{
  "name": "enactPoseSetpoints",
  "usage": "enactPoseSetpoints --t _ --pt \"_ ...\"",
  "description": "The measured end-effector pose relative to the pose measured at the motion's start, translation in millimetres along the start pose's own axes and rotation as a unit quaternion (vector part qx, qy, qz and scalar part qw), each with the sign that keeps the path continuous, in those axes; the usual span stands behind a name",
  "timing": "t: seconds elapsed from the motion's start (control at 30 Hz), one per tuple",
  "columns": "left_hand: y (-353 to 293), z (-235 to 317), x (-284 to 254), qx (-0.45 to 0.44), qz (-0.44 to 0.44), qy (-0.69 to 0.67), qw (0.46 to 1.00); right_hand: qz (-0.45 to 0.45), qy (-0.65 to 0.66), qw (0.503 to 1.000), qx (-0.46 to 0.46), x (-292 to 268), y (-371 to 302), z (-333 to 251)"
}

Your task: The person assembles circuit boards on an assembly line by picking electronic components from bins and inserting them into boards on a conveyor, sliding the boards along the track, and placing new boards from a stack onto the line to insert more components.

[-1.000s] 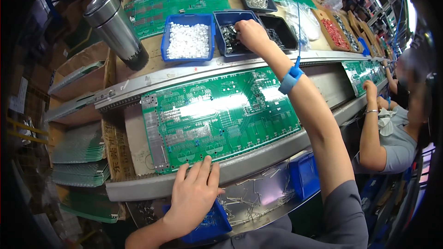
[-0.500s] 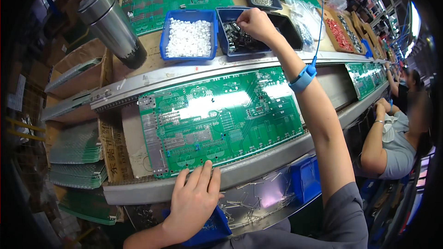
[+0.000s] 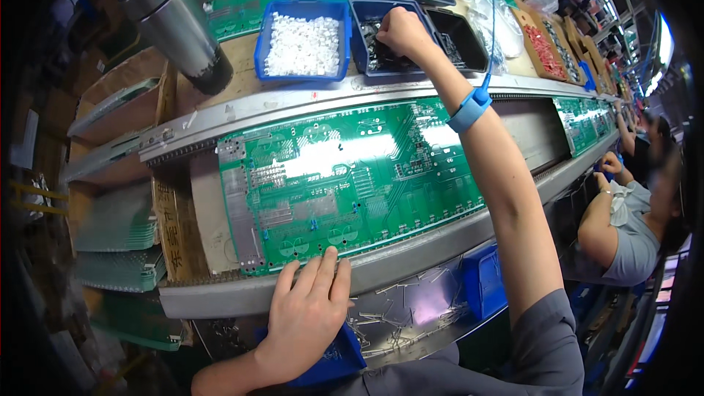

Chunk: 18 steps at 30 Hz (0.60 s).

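Observation:
A large green circuit board (image 3: 381,209) lies in a metal conveyor rail (image 3: 411,253) in front of me, with a few small blue parts standing on its near left area. My left hand (image 3: 308,315) rests with fingers stretched over the near rail, its fingertips at the board's front edge. Beyond the board, my right hand (image 3: 405,31) reaches into a blue bin (image 3: 356,37) of small dark parts (image 3: 375,55). Its fingers are bent and pinched together among them; whatever they hold is hidden. A blue wrist strap (image 3: 469,108) with a cord circles my right forearm.
A blue bin (image 3: 259,51) of white parts stands left of the dark-parts bin, beside a steel tumbler (image 3: 172,26). A black tray (image 3: 469,48) lies to the right. Below the rail are loose metal pins (image 3: 389,326) and a blue bin (image 3: 484,282). Co-workers sit at right.
My right hand has dipped slightly deeper among the dark parts, its fingers more curled. The left hand stays at the board's edge. The whole view has shifted a little.

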<state>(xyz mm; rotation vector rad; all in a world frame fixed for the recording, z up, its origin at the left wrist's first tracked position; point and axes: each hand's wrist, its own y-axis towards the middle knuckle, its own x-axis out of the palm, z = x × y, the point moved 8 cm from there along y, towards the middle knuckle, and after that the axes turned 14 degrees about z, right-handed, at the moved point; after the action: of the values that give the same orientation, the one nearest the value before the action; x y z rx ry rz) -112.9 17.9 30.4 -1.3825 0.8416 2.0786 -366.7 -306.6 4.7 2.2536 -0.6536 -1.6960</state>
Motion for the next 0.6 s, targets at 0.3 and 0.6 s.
enactPoseSetpoints --t 0.3,0.6 --pt "-1 0 4 0.015 0.045 0.030 0.998 -0.043 0.073 0.996 0.022 -13 -5 9" --pt "1 -2 5 0.023 0.072 0.017 0.997 0.070 -0.050 0.976 -0.201 -60 -21 -17"
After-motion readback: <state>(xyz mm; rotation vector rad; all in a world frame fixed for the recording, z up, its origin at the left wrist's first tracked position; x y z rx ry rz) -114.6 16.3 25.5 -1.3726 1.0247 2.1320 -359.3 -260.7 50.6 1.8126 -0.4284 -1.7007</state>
